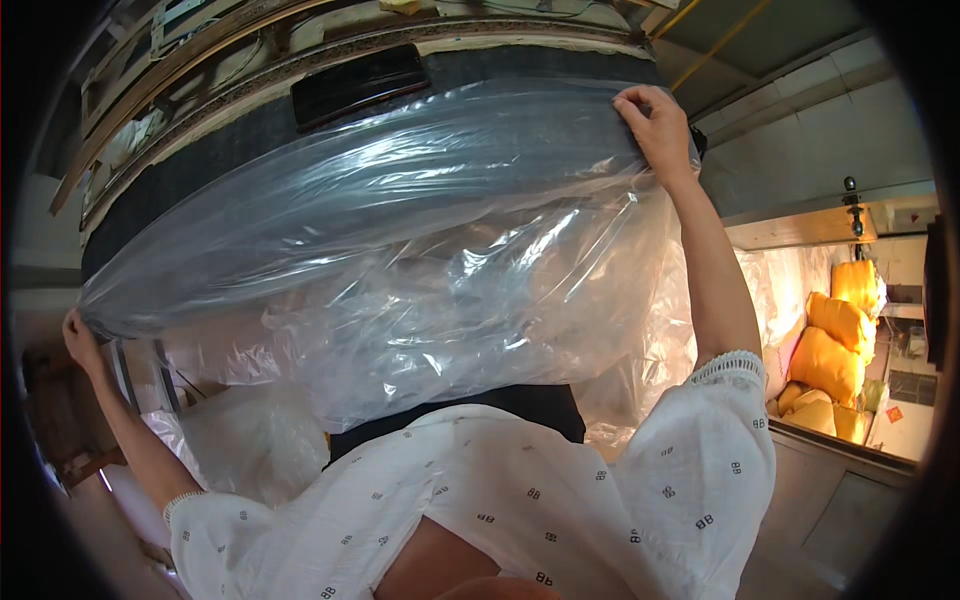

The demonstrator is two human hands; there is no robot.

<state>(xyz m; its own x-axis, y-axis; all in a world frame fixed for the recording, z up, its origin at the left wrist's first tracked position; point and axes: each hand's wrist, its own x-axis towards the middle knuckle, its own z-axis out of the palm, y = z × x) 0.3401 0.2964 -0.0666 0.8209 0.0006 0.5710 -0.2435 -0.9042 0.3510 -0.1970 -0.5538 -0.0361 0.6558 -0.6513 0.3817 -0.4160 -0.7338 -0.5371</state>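
A large clear plastic bag [420,230] is drawn over the end of a big dark padded slab [250,135] that stands in front of me. My right hand [655,125] is raised high and grips the bag's edge at the slab's upper right corner. My left hand [80,335] holds the bag's other edge low at the left. Loose folds of plastic hang down between my arms. A shiny black rectangular patch [360,80] sits on the slab above the bag's edge. My white patterned sleeves fill the lower part of the view.
A wooden frame [180,70] runs along the slab's upper left. Several full yellow sacks [835,360] are piled at the right by a tiled wall [820,130]. More crumpled clear plastic [250,440] lies low at the left.
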